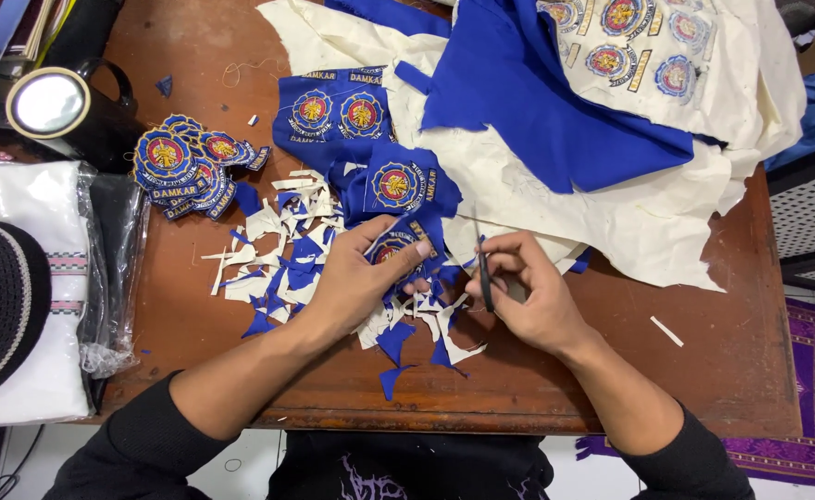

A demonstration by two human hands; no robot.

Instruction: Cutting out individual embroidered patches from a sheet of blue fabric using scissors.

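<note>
Left hand point(356, 282) pinches a soft, floppy embroidered patch point(391, 248) by its edge while right hand point(532, 296) grips small scissors point(484, 273) closed, above fabric scraps point(282, 250) on the counter point(703, 361).

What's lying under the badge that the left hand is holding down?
Under the badge, held by the left hand, lie blue and cream fabric scraps on the wooden table. Anything directly beneath is hidden.

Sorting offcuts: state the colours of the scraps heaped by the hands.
Blue and cream scraps in the head view, lying around the left hand.
</note>
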